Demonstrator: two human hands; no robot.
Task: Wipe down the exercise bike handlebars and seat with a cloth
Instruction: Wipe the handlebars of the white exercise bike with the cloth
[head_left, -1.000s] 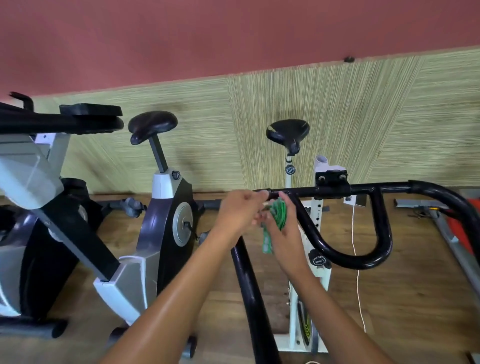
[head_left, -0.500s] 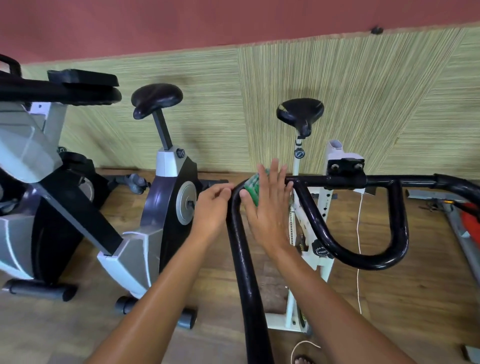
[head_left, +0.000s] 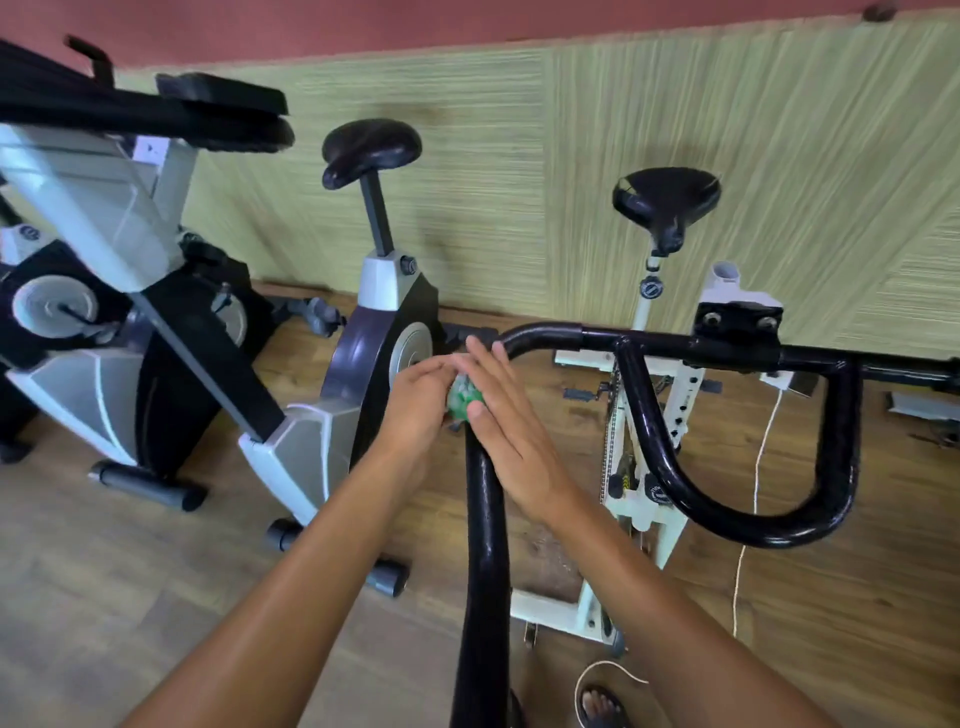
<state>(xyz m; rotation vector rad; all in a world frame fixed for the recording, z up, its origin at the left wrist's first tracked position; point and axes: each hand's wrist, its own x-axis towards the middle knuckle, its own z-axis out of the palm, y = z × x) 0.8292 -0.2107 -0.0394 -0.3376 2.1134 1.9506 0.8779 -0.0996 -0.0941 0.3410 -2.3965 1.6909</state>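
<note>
both hands (head_left: 511, 415) slid the cloth (head_left: 464, 399) lower (handlebar (head_left: 485, 519)).

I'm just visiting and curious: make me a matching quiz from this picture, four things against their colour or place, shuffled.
Things:
1. cloth
2. handlebar
3. cord
4. seat

Descriptions:
A. glossy black tube
B. white, hanging down to the floor
C. green, bunched between both hands
D. black, on a white post near the wall

Pairs: 1-C, 2-A, 3-B, 4-D
</note>
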